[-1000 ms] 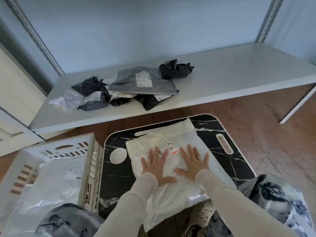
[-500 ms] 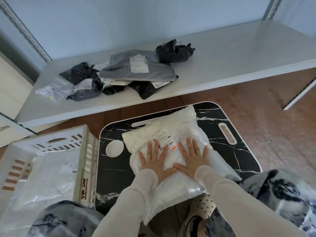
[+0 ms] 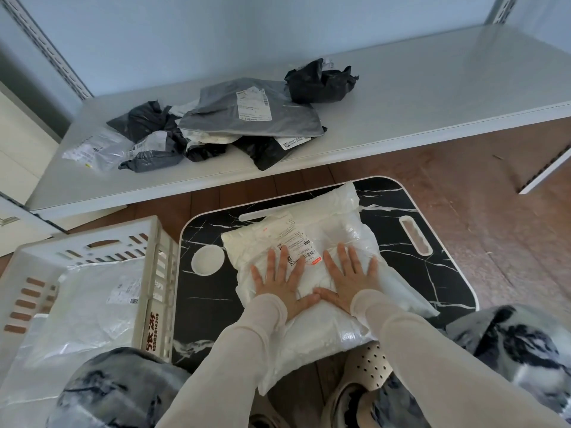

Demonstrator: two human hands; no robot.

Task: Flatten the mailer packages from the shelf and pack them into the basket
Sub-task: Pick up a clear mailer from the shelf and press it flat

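Red-brown lettering (image 3: 152, 332) runs sideways down the outer wall of the basket (image 3: 92, 245), lower left of the frame: two large Chinese characters beside a row of digits, neither clear enough to read for certain. The white mailer (image 3: 340, 217) at centre carries a shipping label (image 3: 293, 239) with barcodes and a small red tag; its print is too fine to read. Printed labels also sit on the grey mailer (image 3: 216, 118) and black mailer (image 3: 262, 152) at upper centre, and on the mailer in the basket (image 3: 86, 313), all illegible
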